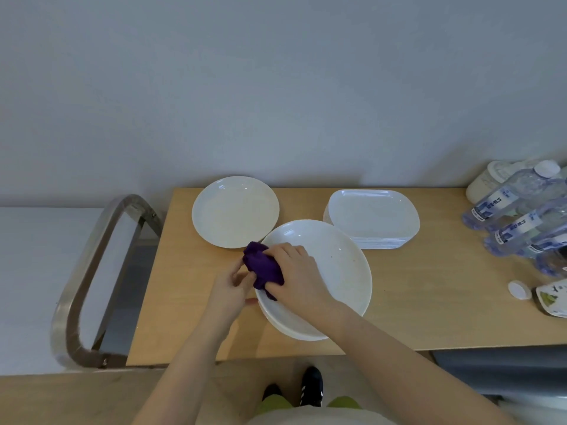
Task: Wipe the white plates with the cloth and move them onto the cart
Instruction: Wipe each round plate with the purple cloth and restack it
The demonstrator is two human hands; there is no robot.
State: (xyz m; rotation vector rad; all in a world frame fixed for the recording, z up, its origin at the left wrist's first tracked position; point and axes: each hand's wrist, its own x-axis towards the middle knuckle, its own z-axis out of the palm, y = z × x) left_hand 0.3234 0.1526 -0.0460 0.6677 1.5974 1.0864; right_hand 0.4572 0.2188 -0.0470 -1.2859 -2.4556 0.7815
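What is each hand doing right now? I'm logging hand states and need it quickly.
Left hand: closed on the rim of the large round plate, steadying it.
Right hand: closed on the purple cloth, pressing it on that plate.

Glossy white glaze is seen on the round plates (316, 271), and smooth matt wood grain on the tabletop (414, 302). The purple cloth (264, 266) looks soft and napped; the cart handle (92, 271) is of brushed metal; clear plastic forms the bottles (506, 197).

Table (414, 302): light wood, flat top | Wall (276, 87): plain grey-white, directly behind table | Floor (76, 400): tan, in front of table | Light: soft, even | Dark grey unit (506, 369): under table's right end
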